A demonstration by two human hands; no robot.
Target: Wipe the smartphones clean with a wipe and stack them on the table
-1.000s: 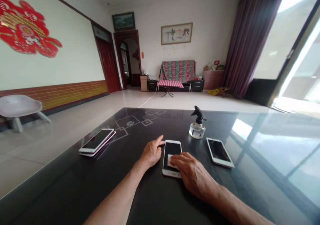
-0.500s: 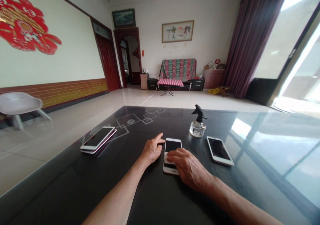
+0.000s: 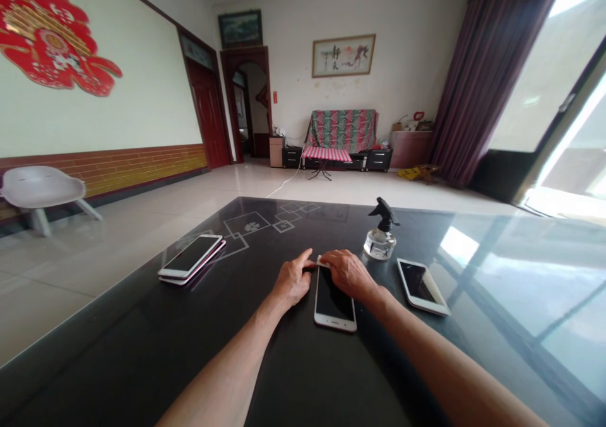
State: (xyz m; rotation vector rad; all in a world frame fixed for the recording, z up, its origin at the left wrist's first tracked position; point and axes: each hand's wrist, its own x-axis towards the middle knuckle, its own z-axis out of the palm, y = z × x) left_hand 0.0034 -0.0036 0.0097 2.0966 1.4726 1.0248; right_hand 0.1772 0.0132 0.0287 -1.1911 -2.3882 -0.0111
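A white-framed smartphone (image 3: 334,300) lies face up on the dark glossy table, its black screen partly covered. My right hand (image 3: 349,274) is over the phone's top end, fingers together and pressed down. Beneath its fingertips a small bit of white shows, probably a cloth, mostly hidden. My left hand (image 3: 293,282) rests at the phone's upper left edge, index finger stretched out and the other fingers loosely bent, holding nothing. Beyond my right hand stands a clear spray bottle (image 3: 380,242) with a black trigger head. Right of it lies another white phone (image 3: 423,287).
Two stacked phones (image 3: 192,258) lie near the table's left edge. The table (image 3: 303,376) has a pale square pattern toward its far left corner. A white chair (image 3: 43,190) stands on the floor at left. A cloth-covered object (image 3: 341,129) is by the far wall.
My right hand has slid from the middle of the phone up to its top end, uncovering the lower screen. My left hand stays by the phone's edge. The view has shifted slightly.
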